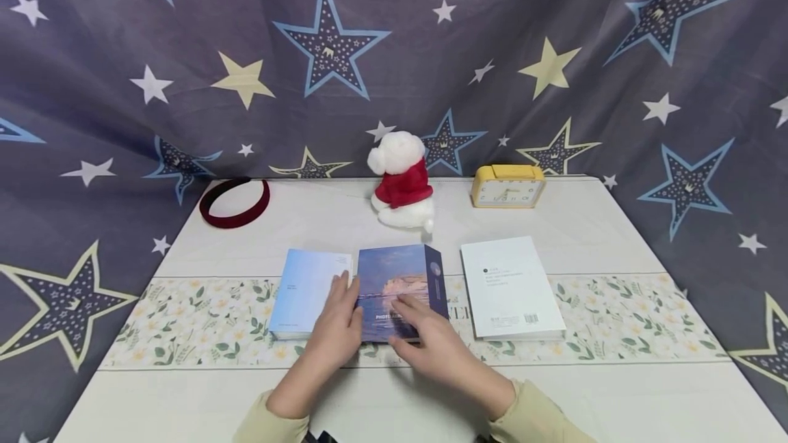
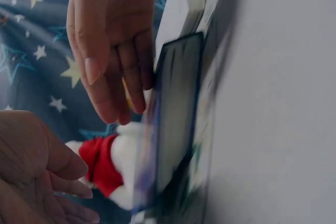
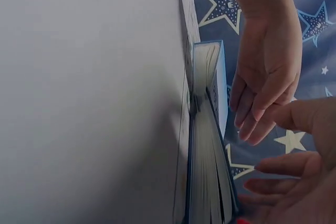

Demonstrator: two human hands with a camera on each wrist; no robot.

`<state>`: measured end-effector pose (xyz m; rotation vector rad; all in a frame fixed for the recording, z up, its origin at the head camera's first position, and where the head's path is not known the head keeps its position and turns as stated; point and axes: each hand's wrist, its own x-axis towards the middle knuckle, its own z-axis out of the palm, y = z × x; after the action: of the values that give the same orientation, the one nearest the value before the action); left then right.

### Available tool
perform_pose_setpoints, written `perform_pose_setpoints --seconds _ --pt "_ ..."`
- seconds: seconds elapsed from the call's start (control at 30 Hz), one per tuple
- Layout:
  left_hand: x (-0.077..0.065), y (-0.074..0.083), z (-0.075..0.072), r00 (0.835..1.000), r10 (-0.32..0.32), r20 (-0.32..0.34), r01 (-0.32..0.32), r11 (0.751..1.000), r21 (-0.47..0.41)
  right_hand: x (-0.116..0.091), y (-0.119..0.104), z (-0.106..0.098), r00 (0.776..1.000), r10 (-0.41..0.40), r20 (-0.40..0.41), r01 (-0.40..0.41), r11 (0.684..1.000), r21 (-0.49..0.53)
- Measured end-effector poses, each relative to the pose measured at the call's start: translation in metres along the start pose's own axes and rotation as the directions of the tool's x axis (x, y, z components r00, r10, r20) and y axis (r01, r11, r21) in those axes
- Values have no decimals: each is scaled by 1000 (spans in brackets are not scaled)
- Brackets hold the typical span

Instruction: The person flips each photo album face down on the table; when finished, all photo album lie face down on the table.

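Observation:
A dark blue photo album with a seaside picture lies between two other books, its spine facing right. My left hand hovers or rests at the album's left edge, beside the light blue book; whether it touches either is unclear. My right hand is over the album's lower right part, its fingers loosely bent at the cover. In the right wrist view, the album's page edges fan slightly apart beneath the cover. Neither hand grips anything.
A white book lies to the right on the floral table runner. Farther back stand a dark red headband, a white plush toy in red clothing, and a yellow clock. A star-patterned curtain hangs behind the table.

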<state>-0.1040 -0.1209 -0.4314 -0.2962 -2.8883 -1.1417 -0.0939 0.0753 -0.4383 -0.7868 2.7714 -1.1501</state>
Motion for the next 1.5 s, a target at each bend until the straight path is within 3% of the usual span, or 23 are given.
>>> perform_pose_setpoints --seconds 0.17,0.27,0.37,0.5,0.63,0.77,0.9,1.0,1.17,1.3,1.4,1.5 --pt "6 -17 -15 995 -35 -97 48 989 137 12 -10 9 991 -12 130 -5 992 122" --pt "7 -27 -23 987 -71 -143 100 973 206 20 -15 17 980 -12 199 -39 968 250" --pt "7 -35 -30 979 -115 -169 153 961 230 29 -20 25 967 -25 254 -90 898 431" --pt "7 -43 -34 971 -159 -177 194 960 203 38 -24 33 950 -15 311 -181 786 591" --pt "5 -48 -33 973 -169 -160 198 961 194 43 -30 38 945 32 325 -243 733 635" --pt "4 -52 -31 977 -172 -128 199 950 240 49 -42 44 949 56 311 -254 723 642" --pt "2 -55 -32 977 -193 -96 213 931 295 53 -55 49 947 127 297 -279 784 555" --pt "0 -57 -33 974 -211 -78 225 922 316 54 -63 53 925 216 312 -356 781 514" --pt "-1 -60 -35 970 -235 -53 240 923 301 54 -67 56 901 286 325 -431 671 604" --pt "-1 -61 -40 969 -245 -39 246 925 289 54 -66 55 891 335 308 -447 518 730" --pt "-1 -61 -42 968 -249 -33 248 927 281 54 -64 54 895 341 288 -418 412 810" --pt "-2 -61 -43 967 -252 -27 250 931 268 53 -61 54 906 340 252 -372 355 858"
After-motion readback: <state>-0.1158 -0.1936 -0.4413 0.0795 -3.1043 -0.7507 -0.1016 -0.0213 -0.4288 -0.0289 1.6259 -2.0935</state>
